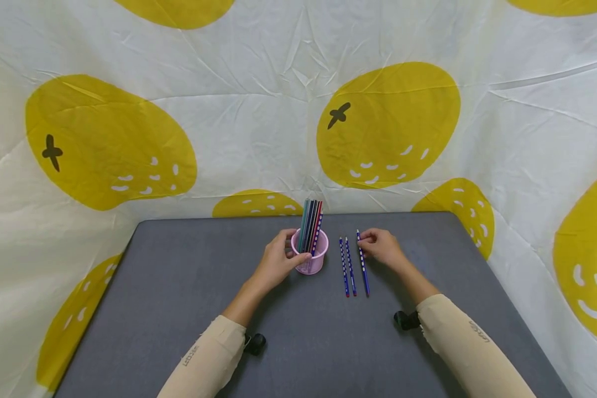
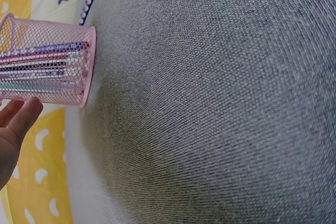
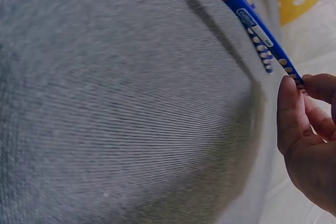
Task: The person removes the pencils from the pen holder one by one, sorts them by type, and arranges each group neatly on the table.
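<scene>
R hand (image 1: 383,247) pinches blue pencil (image 1: 364,270) nr far end, L hand (image 1: 277,258) round pink cup (image 1: 316,266).

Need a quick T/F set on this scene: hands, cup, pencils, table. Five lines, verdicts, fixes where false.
1. The left hand holds the pink cup. True.
2. The pink cup is upside down. False: its mouth faces up, and several pencils stand in it.
3. The right hand pinches a blue dotted pencil. True.
4. Five loose pencils lie between the pink cup and the pinched pencil. False: only two dotted pencils lie there.
5. The tabletop is dark grey. True.
</scene>
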Tool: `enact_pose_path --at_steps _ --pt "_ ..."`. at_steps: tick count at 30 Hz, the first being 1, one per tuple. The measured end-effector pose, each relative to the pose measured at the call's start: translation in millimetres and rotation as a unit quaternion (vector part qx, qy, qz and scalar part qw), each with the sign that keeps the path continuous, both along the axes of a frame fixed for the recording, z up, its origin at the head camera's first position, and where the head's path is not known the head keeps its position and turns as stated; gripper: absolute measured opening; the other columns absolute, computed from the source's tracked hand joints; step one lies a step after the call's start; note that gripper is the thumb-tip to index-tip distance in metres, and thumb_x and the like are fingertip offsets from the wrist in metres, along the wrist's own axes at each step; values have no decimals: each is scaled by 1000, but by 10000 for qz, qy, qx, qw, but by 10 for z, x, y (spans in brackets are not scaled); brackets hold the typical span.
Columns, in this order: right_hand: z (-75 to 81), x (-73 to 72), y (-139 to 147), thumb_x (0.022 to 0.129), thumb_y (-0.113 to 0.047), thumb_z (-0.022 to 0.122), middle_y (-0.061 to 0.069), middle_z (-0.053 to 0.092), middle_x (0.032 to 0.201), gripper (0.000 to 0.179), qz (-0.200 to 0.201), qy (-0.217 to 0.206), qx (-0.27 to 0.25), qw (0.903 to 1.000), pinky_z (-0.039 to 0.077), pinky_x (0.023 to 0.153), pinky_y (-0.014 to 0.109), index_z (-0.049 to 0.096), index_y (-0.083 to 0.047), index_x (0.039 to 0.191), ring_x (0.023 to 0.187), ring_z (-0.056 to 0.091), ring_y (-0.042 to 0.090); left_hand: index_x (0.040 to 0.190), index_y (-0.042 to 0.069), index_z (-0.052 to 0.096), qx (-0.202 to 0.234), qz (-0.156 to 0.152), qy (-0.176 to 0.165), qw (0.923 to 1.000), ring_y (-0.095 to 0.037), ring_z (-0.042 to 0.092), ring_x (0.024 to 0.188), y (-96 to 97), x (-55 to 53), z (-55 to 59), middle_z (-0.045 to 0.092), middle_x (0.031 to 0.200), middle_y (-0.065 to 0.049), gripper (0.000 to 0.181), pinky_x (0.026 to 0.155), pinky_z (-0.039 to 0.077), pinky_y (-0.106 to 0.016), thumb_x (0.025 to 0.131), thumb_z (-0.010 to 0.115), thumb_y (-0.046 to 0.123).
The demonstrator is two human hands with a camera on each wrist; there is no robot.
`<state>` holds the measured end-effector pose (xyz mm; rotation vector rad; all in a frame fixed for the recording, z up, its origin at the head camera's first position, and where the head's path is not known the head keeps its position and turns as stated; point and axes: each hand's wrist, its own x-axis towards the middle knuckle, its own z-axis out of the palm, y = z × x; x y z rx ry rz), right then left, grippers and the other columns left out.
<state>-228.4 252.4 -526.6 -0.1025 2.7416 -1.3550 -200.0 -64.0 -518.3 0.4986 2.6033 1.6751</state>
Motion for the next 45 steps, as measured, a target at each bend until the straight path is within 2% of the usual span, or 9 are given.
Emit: enact_pose_path --at_steps 4,10,20,29,37,45 --pt "-81 -8 -17 96 -12 70 20 77 100 24 -74 -30 150 9999 61 64 26 69 6 112 64 70 10 142 6 51 22 -11 25 10000 -30 64 120 4 -9 7 63 133 -14 71 96 60 -35 85 87 27" --pt "-146 -9 -54 95 -8 70 20 77 97 21 -51 -160 89 9998 62 62 27 69 8 109 64 71 12 142 4 50 114 -25 26 9999 -34 63 121 0 -16 8 62 134 -16 71 96 60 -37 85 87 26" --pt "-101 0 -153 91 -10 72 17 78 92 23 -259 -153 508 9983 63 61 27 70 7 106 62 72 13 143 5 50 -56 2 43 10000 -28 64 121 3 -29 8 62 134 -14 72 97 60 -36 85 87 28" --pt "-110 -4 -188 89 -9 72 15 75 86 23 -230 62 825 9963 62 59 29 68 8 104 62 71 14 143 7 50 -81 -8 46 10000 -28 64 121 7 -29 36 63 134 -13 72 97 60 -37 85 87 29" --pt "-140 -29 -193 89 -9 74 14 74 86 23 -302 150 771 9965 60 56 27 69 7 104 59 69 12 143 7 50 -98 7 34 9999 -28 65 121 -2 -20 51 62 135 -13 71 97 60 -38 85 87 27" --pt "-145 -2 -219 90 -8 73 12 72 84 22 -297 224 860 9956 59 55 27 68 7 105 59 67 12 142 7 50 -38 7 -27 10000 -28 65 120 -9 16 19 63 133 -13 71 96 60 -36 85 87 26"
